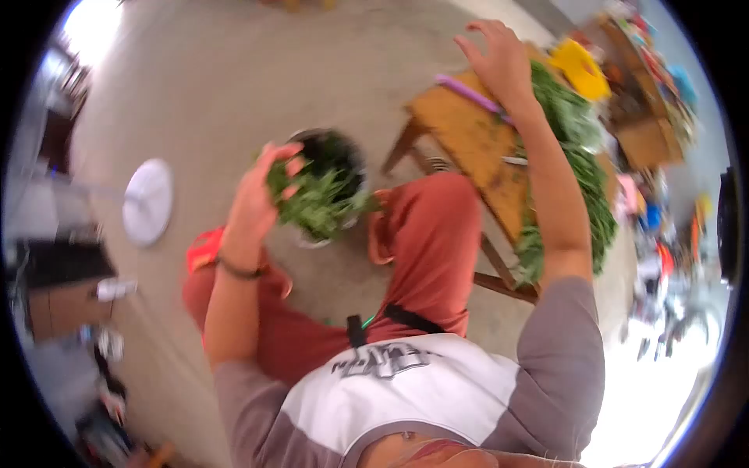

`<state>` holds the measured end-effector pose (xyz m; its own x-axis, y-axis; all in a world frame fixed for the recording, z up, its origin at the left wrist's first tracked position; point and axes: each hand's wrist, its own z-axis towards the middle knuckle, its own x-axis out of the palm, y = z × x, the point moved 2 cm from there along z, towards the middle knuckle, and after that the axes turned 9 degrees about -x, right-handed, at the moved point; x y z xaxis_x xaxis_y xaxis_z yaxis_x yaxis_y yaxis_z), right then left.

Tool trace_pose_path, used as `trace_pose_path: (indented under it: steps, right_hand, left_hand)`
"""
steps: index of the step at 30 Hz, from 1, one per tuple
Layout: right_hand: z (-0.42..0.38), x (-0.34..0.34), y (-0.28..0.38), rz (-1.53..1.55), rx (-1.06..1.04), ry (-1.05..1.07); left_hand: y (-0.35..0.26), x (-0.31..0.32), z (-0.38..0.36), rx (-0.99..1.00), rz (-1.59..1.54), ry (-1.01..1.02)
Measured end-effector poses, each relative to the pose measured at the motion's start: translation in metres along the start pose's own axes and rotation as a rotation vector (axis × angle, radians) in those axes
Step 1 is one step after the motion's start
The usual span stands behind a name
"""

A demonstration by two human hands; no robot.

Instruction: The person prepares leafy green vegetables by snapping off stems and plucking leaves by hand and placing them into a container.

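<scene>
Leafy green stems are gripped in my left hand, its fingers curled over their left side. The greens overlap the mouth of a round bucket with a dark inside, standing on the floor, and more leaves show in it. My right hand is raised over the far end of a wooden table, fingers apart and holding nothing. Near it lies a long purple strip. A large heap of greens covers the table's right side, partly hidden by my right forearm.
A clear plastic bag lies on the greens, with a yellow object beyond. Cardboard boxes stand at the right. A white round base is on the floor at the left. My knees flank the bucket's near side.
</scene>
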<state>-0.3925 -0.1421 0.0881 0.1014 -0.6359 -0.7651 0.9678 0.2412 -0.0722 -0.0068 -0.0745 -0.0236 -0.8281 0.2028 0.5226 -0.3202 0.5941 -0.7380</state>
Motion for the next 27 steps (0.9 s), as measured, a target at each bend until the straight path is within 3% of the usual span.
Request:
trace_pose_path:
  steps: [1,3,5,7,10,13,17,20,22,27]
  right_hand:
    - [-0.005,-0.005,0.048,0.345,-0.036,-0.028]
    - [-0.023,0.004,0.139,0.851,0.094,0.299]
    - [-0.030,0.008,0.203,0.977,0.023,0.558]
    - [-0.042,0.032,0.231,0.900,-0.010,0.774]
    - [-0.058,0.069,0.255,1.151,0.077,0.510]
    - [-0.061,0.082,0.252,1.293,0.253,0.563]
    - [-0.066,0.090,0.242,1.227,0.270,0.551]
    - [-0.066,0.093,0.241,1.438,0.384,0.321]
    - [-0.058,0.081,0.238,1.373,0.368,0.320]
    - [-0.058,0.076,0.221,1.070,0.320,0.296]
  left_hand:
    - [0.000,0.001,0.002,0.009,-0.023,0.004]
    - [0.003,-0.008,0.007,-0.008,-0.171,0.158]
    - [0.000,-0.010,0.009,0.041,-0.270,0.146]
    - [0.001,-0.009,0.013,0.095,-0.332,0.148]
    - [-0.006,-0.018,0.012,0.174,-0.380,0.127]
    - [-0.008,-0.022,0.013,0.200,-0.289,0.080]
    - [-0.004,-0.021,0.015,0.200,-0.164,0.038]
    - [-0.005,-0.013,0.011,0.208,-0.043,-0.026]
    - [-0.003,-0.013,0.012,0.238,0.045,-0.099]
    - [0.000,-0.007,0.006,0.123,-0.005,-0.061]
